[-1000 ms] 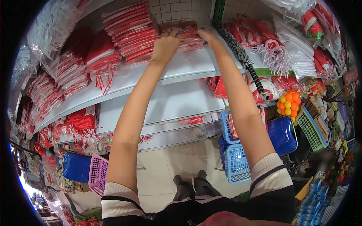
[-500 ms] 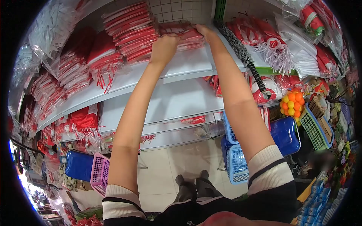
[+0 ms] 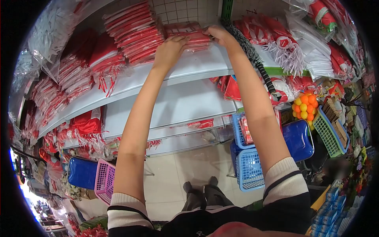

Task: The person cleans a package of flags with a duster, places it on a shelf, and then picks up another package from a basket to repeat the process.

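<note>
On the upper white shelf (image 3: 189, 67), a short stack of red packets in clear plastic (image 3: 188, 34) lies between my hands. My left hand (image 3: 171, 49) rests at its left front corner, with the fingers stretched over the packets. My right hand (image 3: 220, 34) is at the right end of this stack, its fingers bent around the edge; whether they pinch a packet is hard to tell. A taller stack of red and white packets (image 3: 136, 33) stands just left of my left hand. A grey fluffy duster (image 3: 246, 47) with a striped handle leans right of my right hand.
Red tasselled bundles (image 3: 276, 33) lie at the right of the shelf. Below are a lower shelf (image 3: 177, 102), blue baskets (image 3: 250, 168), a pink basket (image 3: 105, 181), blue stools (image 3: 297, 140), orange and yellow balls (image 3: 305, 106) and a green basket (image 3: 329, 134).
My left hand's fingers have opened out and the hand has shifted slightly left and down. My right hand has turned and moved slightly right and down, still at the stack's right end.
</note>
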